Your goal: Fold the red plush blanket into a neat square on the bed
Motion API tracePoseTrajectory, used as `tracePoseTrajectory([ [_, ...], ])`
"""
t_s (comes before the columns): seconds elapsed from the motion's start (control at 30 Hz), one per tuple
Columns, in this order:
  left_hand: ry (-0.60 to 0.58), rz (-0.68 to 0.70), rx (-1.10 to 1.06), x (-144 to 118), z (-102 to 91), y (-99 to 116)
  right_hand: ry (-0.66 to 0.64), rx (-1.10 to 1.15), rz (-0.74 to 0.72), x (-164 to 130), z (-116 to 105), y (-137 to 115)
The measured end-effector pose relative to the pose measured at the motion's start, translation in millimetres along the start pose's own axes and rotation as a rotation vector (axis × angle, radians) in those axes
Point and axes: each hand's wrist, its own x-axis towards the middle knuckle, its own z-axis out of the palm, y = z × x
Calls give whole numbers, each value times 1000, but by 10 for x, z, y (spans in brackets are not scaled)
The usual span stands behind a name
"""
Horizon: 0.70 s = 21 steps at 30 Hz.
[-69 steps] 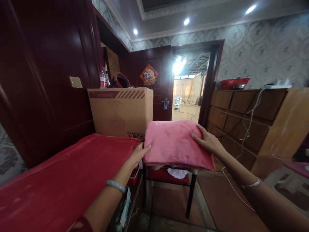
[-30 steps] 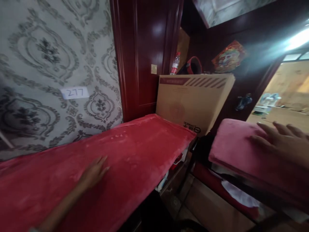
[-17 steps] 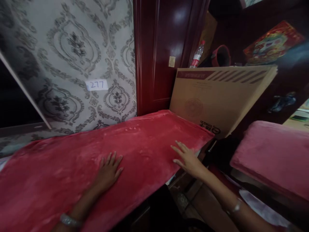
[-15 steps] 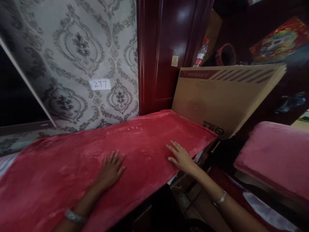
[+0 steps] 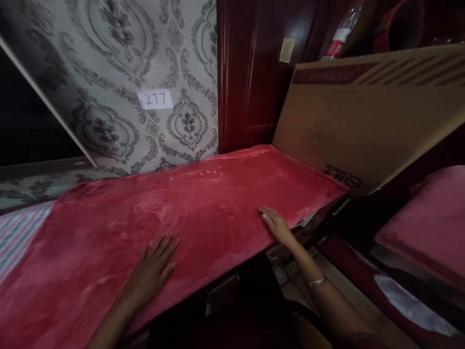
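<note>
A red plush cloth covers a long surface against the wall, with small wrinkles across its middle. My left hand rests on the cloth with its fingers stretched out, palm down. Farther right, near the cloth's front edge, my right hand lies on it too, its fingers extended and close together. Neither hand grips anything. At the left end, a striped cloth shows from under the red one.
A large cardboard box leans behind the right end, with a plastic bottle behind its top. A dark screen stands at the left. A paper marked 277 is on the wallpaper. A pink padded seat stands at the right.
The view has tilted down and come closer. My left hand has shifted slightly toward the near left. My right hand's fingers, spread before, are now closer together near the front edge.
</note>
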Motion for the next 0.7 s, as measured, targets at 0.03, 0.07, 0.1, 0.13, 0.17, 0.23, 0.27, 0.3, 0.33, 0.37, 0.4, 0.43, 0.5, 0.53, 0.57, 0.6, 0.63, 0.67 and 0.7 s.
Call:
tracePoseTrajectory([
  [0.03, 9, -38, 26, -76, -5, -25, 35, 67, 27, -29, -44, 48],
  [0.07, 23, -80, 57, -137, -13, -40, 64, 113, 53, -59, -82, 74],
  [0.1, 40, -118, 87, -182, -25, -42, 82, 135, 68, -90, -109, 79],
  [0.13, 57, -148, 113, -211, -37, -35, 88, 140, 66, -121, -123, 64],
  [0.17, 71, -167, 133, -227, -49, -19, 82, 133, 45, -150, -124, 34],
  [0.23, 90, -185, 154, -231, -68, 20, 40, 96, -21, -200, -91, -52],
  [0.27, 91, -185, 157, -225, -75, 36, 18, 69, -48, -219, -64, -97],
  [0.3, 87, -185, 156, -219, -80, 46, 2, 40, -65, -235, -35, -138],
  [0.33, 81, -185, 154, -213, -82, 50, -4, 14, -70, -247, -5, -171],
  [0.37, 75, -184, 150, -210, -83, 46, 4, -6, -67, -255, 23, -197],
  [0.4, 71, -183, 144, -208, -81, 38, 24, -17, -61, -259, 48, -214],
  [0.43, 70, -181, 139, -207, -77, 28, 53, -18, -56, -262, 71, -225],
  [0.5, 81, -180, 132, -205, -63, 17, 128, -4, -55, -265, 112, -233],
  [0.53, 91, -183, 129, -205, -55, 23, 166, 6, -59, -271, 130, -234],
  [0.57, 102, -188, 124, -206, -48, 39, 199, 15, -64, -284, 147, -233],
  [0.6, 111, -197, 114, -211, -45, 67, 226, 22, -70, -304, 162, -230],
  [0.63, 118, -210, 98, -220, -48, 104, 244, 28, -77, -332, 175, -223],
  [0.67, 120, -226, 73, -233, -56, 148, 254, 30, -84, -368, 187, -210],
  [0.7, 120, -245, 40, -249, -69, 194, 252, 30, -95, -408, 197, -187],
])
